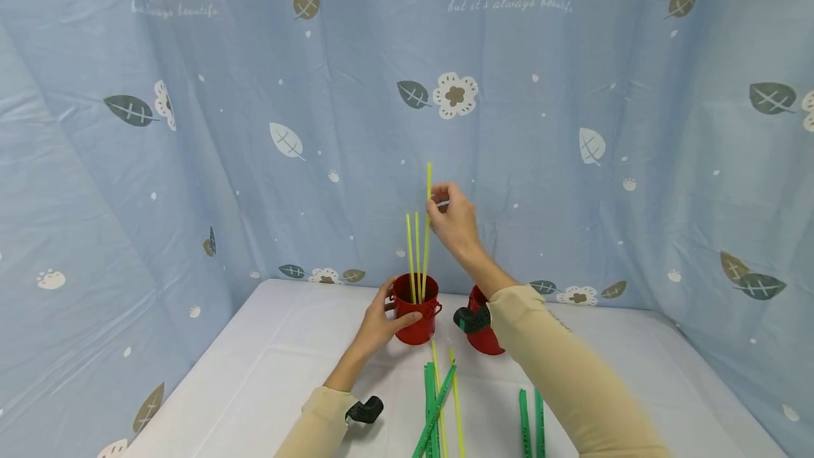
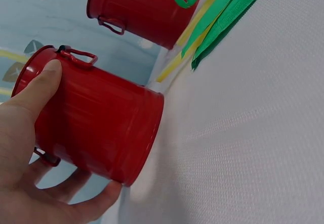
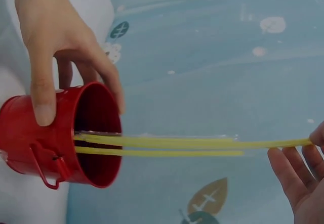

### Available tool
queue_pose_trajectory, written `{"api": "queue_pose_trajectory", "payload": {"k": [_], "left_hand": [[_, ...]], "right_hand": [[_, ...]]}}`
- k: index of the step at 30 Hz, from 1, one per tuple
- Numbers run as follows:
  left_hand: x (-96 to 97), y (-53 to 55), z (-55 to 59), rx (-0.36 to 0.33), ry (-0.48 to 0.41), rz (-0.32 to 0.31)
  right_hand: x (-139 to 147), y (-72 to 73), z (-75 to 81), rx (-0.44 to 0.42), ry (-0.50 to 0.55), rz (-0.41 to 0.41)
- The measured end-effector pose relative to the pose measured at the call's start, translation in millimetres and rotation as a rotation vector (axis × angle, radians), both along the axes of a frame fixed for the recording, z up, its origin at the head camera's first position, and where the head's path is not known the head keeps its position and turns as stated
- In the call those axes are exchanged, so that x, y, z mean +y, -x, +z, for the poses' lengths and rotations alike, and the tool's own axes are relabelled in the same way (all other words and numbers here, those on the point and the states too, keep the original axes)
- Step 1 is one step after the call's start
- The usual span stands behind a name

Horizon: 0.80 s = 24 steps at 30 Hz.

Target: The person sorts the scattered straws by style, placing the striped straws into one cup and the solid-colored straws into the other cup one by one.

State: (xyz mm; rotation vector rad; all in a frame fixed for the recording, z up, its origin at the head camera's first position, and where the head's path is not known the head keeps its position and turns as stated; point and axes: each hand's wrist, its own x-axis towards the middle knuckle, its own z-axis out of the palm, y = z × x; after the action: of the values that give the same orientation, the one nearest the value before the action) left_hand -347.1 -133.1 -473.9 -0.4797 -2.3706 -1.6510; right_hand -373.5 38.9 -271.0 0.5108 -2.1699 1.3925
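Note:
A small red metal bucket (image 1: 416, 333) with side handles stands at the back of the white table. My left hand (image 1: 376, 327) grips it from the left, thumb on the near side; the left wrist view shows the fingers spread around the bucket wall (image 2: 96, 118). Two thin yellow sticks (image 1: 410, 249) stand inside it. Above the bucket my right hand (image 1: 456, 223) pinches a third yellow stick (image 1: 429, 174) near its upper part. In the right wrist view, the held stick (image 3: 273, 144) runs down into the bucket mouth; its lower end is hidden.
A second red bucket (image 1: 485, 342) stands to the right, partly behind my right forearm. Green strips (image 1: 429, 408) and yellow sticks (image 1: 456, 408) lie at the table's front middle. More green strips (image 1: 525, 421) lie further right. A blue patterned curtain (image 1: 356, 126) hangs behind.

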Motion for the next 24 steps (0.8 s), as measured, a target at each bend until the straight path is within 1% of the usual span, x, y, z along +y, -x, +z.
{"api": "queue_pose_trajectory", "payload": {"k": [6,11,13,18,24], "left_hand": [[-0.3,0.3,-0.6,-0.018,-0.002,0.009],[-0.4,0.6,-0.7,-0.023,0.005,0.020],[-0.5,0.9,-0.8,-0.025,0.009,0.024],[-0.1,1.4,-0.7,-0.016,-0.016,0.020],[3.7,-6.0,7.0,0.010,-0.039,0.008]], "right_hand": [[-3,6.1,-18.0,-0.040,0.021,0.034],[-4,9.0,-35.7,-0.067,0.013,0.043],[-4,9.5,-41.9,-0.078,0.004,0.038],[-4,9.2,-54.6,-0.106,-0.016,0.017],[-6,11.5,-68.6,-0.117,-0.035,-0.008]]}}
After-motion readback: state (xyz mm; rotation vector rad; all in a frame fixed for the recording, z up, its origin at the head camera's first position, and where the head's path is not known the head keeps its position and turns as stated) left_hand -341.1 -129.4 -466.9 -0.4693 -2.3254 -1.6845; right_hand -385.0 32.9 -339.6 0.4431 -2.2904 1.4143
